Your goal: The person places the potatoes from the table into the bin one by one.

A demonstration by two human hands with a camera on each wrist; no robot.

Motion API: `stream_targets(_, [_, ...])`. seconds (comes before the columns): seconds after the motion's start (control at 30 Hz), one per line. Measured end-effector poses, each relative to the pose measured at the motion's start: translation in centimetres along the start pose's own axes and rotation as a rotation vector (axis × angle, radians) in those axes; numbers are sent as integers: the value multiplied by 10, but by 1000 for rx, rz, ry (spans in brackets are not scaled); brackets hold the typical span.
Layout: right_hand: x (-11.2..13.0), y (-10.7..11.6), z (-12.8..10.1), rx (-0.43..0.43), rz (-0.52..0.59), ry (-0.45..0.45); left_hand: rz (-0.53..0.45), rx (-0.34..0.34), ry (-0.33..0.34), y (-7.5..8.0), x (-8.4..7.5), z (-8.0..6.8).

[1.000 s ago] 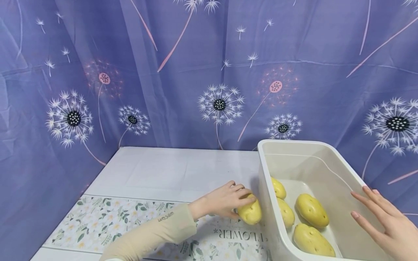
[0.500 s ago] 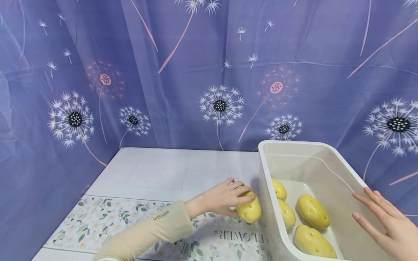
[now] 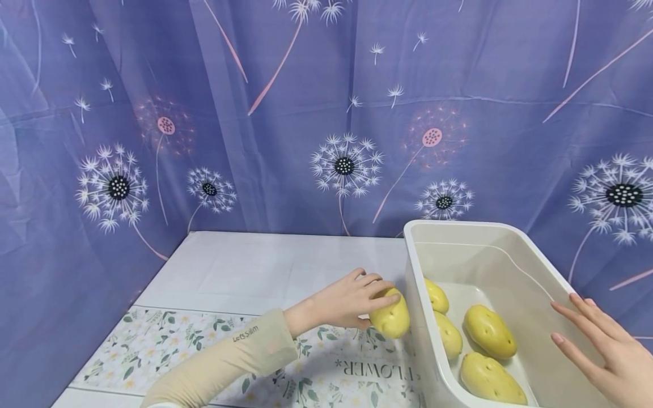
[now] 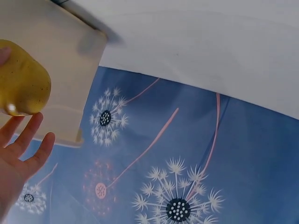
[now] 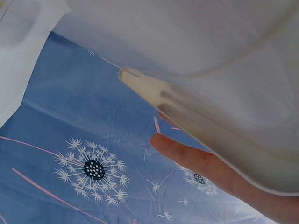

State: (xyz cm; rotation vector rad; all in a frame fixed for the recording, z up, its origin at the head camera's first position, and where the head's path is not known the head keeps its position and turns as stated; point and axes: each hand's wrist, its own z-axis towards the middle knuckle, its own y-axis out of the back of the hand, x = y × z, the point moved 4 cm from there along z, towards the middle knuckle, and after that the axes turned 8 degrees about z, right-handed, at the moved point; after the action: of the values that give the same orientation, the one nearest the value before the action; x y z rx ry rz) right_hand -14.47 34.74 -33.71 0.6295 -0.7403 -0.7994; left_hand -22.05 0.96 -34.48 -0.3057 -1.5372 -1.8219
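My left hand (image 3: 347, 300) grips a yellow potato (image 3: 391, 317), thumb on the near side and fingers over its top, just left of the bin's wall. In the left wrist view the same potato (image 4: 23, 79) shows against the pale bin side, fingertips at its lower edge. The deep off-white bin (image 3: 431, 345) has several more potatoes inside; one potato (image 3: 490, 331) lies toward the middle and another potato (image 3: 492, 379) nearer the front. Over the right rim, my right hand (image 3: 607, 345) rests with fingers extended. In the right wrist view a finger (image 5: 201, 161) runs along the bin's edge.
A white table (image 3: 285, 266) carries a flowered mat strip (image 3: 194, 351) printed with lettering. Behind and to the left hangs a blue-purple dandelion curtain (image 3: 265, 147). The bin's tall left wall stands between the held potato and those inside.
The left hand has lifted the potato slightly beside the bin's left wall, and its forearm has shifted a little left. The right hand has stayed at the rim.
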Motion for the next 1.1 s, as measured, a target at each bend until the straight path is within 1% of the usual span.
stream_targets(0.23, [0,-2,-2,21,-5,-32,26,-29,2,8,8,3])
stream_targets(0.4, [0,-2,-2,15,-10,-28,44,-65,-7,14,12,6])
stream_targets(0.5, [0,-2,-2,10,-9,-22,53,-73,-13,18,14,7])
stream_targets(0.8, [0,-1,-2,2,-4,-16,83,-38,-31,26,19,10])
stream_targets(0.97, [0,-1,-2,-6,1,-8,87,-41,-38,31,23,12])
stream_targets(1.1, [-2,-3,-3,26,-7,-35,103,-29,-44,32,26,14])
